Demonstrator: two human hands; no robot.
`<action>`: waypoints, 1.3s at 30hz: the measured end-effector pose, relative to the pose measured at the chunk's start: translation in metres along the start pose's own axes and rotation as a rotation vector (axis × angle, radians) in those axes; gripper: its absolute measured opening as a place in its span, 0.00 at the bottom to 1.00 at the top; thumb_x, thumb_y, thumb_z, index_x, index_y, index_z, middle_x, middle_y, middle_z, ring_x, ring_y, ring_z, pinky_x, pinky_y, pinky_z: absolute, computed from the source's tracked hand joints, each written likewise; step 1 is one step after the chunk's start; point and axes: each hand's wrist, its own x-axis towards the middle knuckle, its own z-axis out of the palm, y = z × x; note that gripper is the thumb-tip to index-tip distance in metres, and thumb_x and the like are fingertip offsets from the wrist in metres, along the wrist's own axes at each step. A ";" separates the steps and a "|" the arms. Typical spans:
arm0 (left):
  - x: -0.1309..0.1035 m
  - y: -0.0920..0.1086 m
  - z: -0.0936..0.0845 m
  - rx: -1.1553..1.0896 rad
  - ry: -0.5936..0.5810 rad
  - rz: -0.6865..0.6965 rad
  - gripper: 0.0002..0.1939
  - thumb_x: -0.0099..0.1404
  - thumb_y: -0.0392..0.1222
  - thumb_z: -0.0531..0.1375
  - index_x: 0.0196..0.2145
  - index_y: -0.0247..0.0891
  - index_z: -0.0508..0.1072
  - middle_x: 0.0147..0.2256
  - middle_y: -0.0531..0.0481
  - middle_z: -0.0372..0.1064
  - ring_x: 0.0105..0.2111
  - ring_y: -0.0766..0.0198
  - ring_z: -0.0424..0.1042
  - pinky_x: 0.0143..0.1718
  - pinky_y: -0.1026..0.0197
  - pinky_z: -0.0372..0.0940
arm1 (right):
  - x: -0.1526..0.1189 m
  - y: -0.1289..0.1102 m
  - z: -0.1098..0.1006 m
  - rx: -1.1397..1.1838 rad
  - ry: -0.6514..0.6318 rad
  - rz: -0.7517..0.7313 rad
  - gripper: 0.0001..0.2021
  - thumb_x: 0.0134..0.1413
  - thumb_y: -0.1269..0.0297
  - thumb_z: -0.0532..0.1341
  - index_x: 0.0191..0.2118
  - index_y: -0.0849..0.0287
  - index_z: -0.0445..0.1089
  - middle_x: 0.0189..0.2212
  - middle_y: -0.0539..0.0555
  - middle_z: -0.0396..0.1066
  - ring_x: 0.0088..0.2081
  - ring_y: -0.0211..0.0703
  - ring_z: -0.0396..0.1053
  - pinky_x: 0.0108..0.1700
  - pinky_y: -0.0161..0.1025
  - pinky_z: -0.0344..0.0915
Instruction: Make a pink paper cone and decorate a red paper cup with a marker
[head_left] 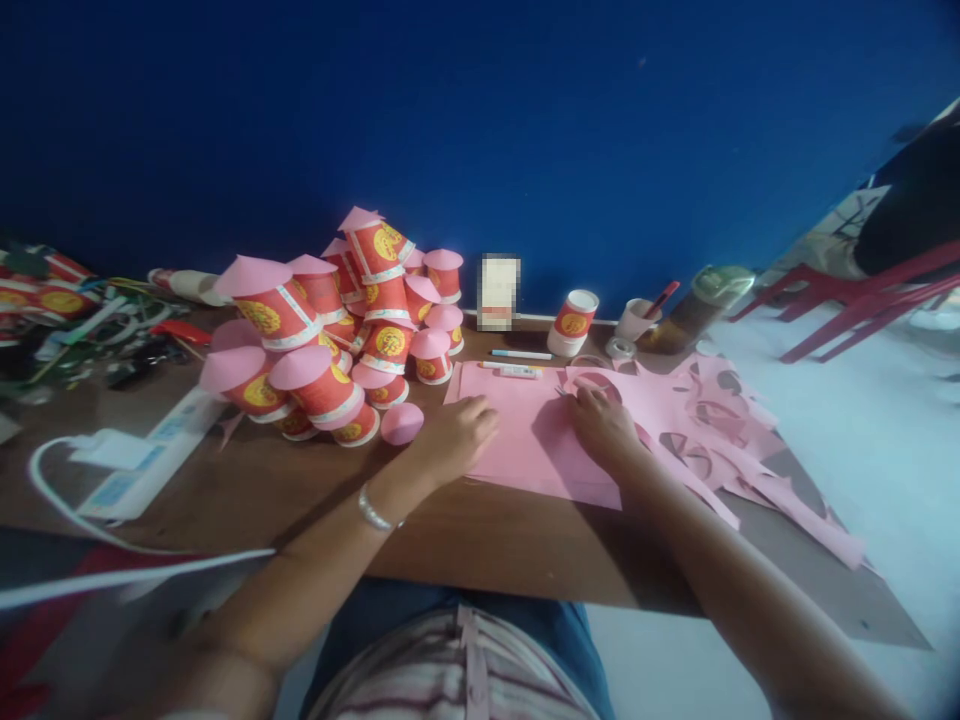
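Observation:
Pink paper sheets (525,440) lie on the brown table in front of me. My left hand (463,432) rests at their left side with its fingers curled; nothing shows in them. Over the right part of the sheets, my right hand (602,420) is closed around a small metal tool, perhaps scissors or a compass, whose tip (561,391) pokes out on the left. The rest of that tool is hidden. A glue stick or correction pen (519,371) lies on the sheets' far edge, with a light blue pen (521,354) beyond it.
Red paper cups with pink cone tops (390,345) are piled at the left. A power strip (154,455) with a white cable lies further left. Cut pink scraps (712,420) cover the right side. A cup (574,322) and a jar (701,308) stand at the back.

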 end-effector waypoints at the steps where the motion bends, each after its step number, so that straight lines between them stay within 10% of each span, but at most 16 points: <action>1: 0.013 0.003 0.004 -0.020 -0.023 -0.012 0.10 0.76 0.37 0.55 0.39 0.35 0.76 0.40 0.45 0.73 0.40 0.59 0.74 0.37 0.58 0.66 | 0.001 0.000 0.000 0.000 0.008 0.003 0.22 0.69 0.75 0.49 0.60 0.65 0.73 0.61 0.73 0.70 0.53 0.58 0.73 0.41 0.47 0.75; 10: 0.046 -0.011 0.027 -0.245 -0.199 0.312 0.08 0.72 0.42 0.62 0.38 0.36 0.79 0.37 0.46 0.77 0.38 0.60 0.76 0.39 0.59 0.67 | 0.005 -0.005 -0.010 0.078 0.055 -0.010 0.15 0.71 0.70 0.53 0.51 0.62 0.76 0.49 0.66 0.75 0.50 0.53 0.71 0.40 0.40 0.66; 23: 0.010 -0.053 0.009 -0.350 -0.155 0.218 0.08 0.70 0.44 0.64 0.39 0.37 0.80 0.35 0.49 0.78 0.33 0.65 0.75 0.34 0.63 0.64 | 0.018 -0.053 0.011 0.362 0.342 -0.180 0.11 0.67 0.67 0.58 0.48 0.62 0.76 0.42 0.61 0.74 0.44 0.50 0.68 0.47 0.44 0.62; 30: -0.014 -0.040 0.011 -0.308 -0.155 0.347 0.24 0.63 0.58 0.70 0.47 0.36 0.78 0.47 0.41 0.76 0.45 0.55 0.75 0.48 0.54 0.71 | 0.017 -0.048 0.011 0.452 0.388 -0.090 0.16 0.70 0.70 0.53 0.57 0.61 0.73 0.47 0.61 0.74 0.47 0.50 0.69 0.48 0.42 0.65; 39: -0.019 -0.040 0.020 -0.470 -0.105 0.277 0.16 0.69 0.51 0.66 0.46 0.35 0.78 0.44 0.41 0.77 0.45 0.56 0.75 0.50 0.53 0.72 | 0.030 -0.038 0.024 0.500 0.363 0.009 0.19 0.69 0.69 0.54 0.60 0.61 0.72 0.52 0.65 0.70 0.52 0.56 0.67 0.50 0.49 0.69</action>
